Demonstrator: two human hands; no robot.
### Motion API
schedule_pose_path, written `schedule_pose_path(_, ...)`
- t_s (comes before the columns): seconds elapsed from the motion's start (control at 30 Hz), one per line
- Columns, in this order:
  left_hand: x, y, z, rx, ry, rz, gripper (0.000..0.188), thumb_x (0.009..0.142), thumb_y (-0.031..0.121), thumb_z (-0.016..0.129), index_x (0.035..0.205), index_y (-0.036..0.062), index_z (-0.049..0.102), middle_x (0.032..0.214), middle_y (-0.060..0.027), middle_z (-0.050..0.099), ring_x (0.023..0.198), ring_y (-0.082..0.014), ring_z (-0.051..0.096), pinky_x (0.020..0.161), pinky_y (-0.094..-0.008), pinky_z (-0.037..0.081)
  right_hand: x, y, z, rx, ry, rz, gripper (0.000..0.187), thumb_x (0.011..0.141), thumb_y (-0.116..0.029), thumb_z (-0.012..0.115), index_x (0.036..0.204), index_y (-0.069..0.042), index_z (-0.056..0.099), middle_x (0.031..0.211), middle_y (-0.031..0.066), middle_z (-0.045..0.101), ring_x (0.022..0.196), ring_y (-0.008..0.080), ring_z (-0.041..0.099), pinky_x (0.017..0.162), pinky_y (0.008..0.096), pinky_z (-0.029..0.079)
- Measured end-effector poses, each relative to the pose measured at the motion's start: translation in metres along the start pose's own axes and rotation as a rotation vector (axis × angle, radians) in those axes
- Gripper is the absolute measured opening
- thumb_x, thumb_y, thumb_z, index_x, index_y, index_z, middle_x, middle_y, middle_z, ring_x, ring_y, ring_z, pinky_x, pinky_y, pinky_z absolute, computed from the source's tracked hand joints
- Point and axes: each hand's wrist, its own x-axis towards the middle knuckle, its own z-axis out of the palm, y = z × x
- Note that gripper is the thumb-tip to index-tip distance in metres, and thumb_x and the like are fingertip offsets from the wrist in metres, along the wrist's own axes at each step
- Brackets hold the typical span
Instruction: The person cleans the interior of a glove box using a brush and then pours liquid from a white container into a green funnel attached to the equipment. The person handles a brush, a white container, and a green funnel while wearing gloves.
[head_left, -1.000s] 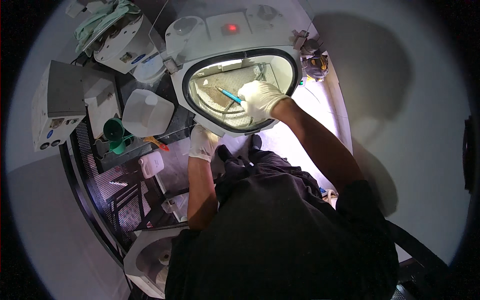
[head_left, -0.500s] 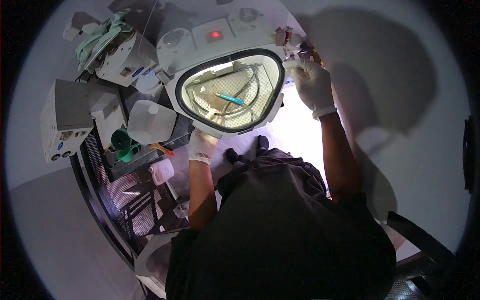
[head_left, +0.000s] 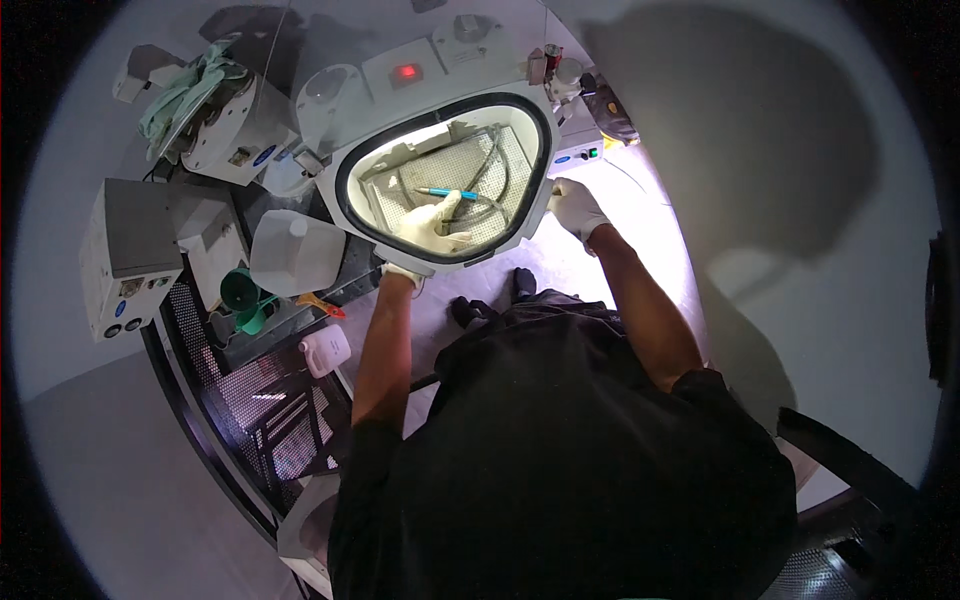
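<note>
Through the lit window of a white blasting cabinet (head_left: 345, 243) I see my gloved left hand (head_left: 432, 228) inside, fingers apart. Its thumb reaches up to a blue pen-shaped handpiece (head_left: 455, 193) with a dark hose (head_left: 501, 170), whose tip points left. The handpiece lies above a perforated metal floor (head_left: 480, 160); whether the thumb touches it I cannot tell. My gloved right hand (head_left: 578, 208) is at the cabinet's right side, fingers curled together with their tips against its edge. Anything in them is hidden.
Left of the cabinet are a translucent plastic tub (head_left: 298, 255), a green cup (head_left: 240, 290), an orange-handled brush (head_left: 322, 305) and a pale jug (head_left: 325, 348). A grey control box (head_left: 140, 240) stands further left. Small jars (head_left: 568, 72) sit behind my right hand.
My left hand has gone deeper into the cabinet and shows in the window beside the handpiece. My right hand has come down and left to the cabinet's side. The view has shifted slightly.
</note>
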Motion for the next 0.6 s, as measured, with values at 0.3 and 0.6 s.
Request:
schedule_pose_path(0.3, 0.042, 0.021, 0.025, 0.269, -0.082, 0.398, 0.069, 0.070, 0.044, 0.081, 0.131, 0.0151, 0.066, 0.110, -0.0200, 0.054, 0.106, -0.0390, 0.052, 0.092, -0.0491, 0.040, -0.006, 0.017, 0.004, -0.200, -0.141, -0.130, 0.025, 0.086, -0.019, 0.060, 0.097, 0.001, 0.072, 0.090, 0.0213, 0.073, 0.087, 0.0327, 0.071, 0.080, 0.0418, 0.053)
schedule_pose_path(0.6, 0.044, 0.010, 0.033, 0.196, -0.063, 0.366, 0.066, 0.063, 0.040, 0.084, 0.123, 0.0157, 0.069, 0.114, -0.0156, 0.054, 0.112, -0.0354, 0.051, 0.098, -0.0488, 0.036, -0.008, 0.027, 0.012, -0.117, -0.228, -0.067, 0.036, 0.102, -0.031, 0.059, 0.110, 0.002, 0.071, 0.096, 0.0128, 0.074, 0.095, 0.0195, 0.068, 0.083, 0.0350, 0.053)
